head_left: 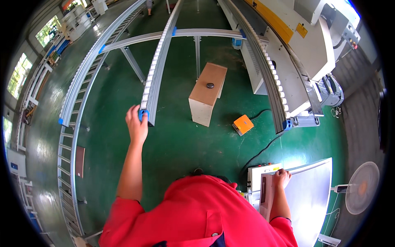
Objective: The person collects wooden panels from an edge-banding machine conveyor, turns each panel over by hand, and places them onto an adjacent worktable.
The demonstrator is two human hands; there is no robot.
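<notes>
My left hand [137, 126] is at the near end of the middle roller rail [154, 82], an aluminium profile with a row of white rollers on it. Its fingers and thumb close around the blue end cap [143, 115]. To the right, my right hand [282, 178] rests at the top edge of a pale metal cabinet [308, 185], fingers bent over that edge. Whatever lies under those fingers is hidden. A white control box [263, 169] with red and green buttons stands beside this hand.
An orange foot pedal [243, 124] with a black cable lies on the green floor. Ahead stands a brown-topped box [209, 84] with a black knob-like object on it. Another roller rail [263, 57] runs along a machine at right. A fan [362, 188] stands far right; a ladder-like conveyor [68, 164] is left.
</notes>
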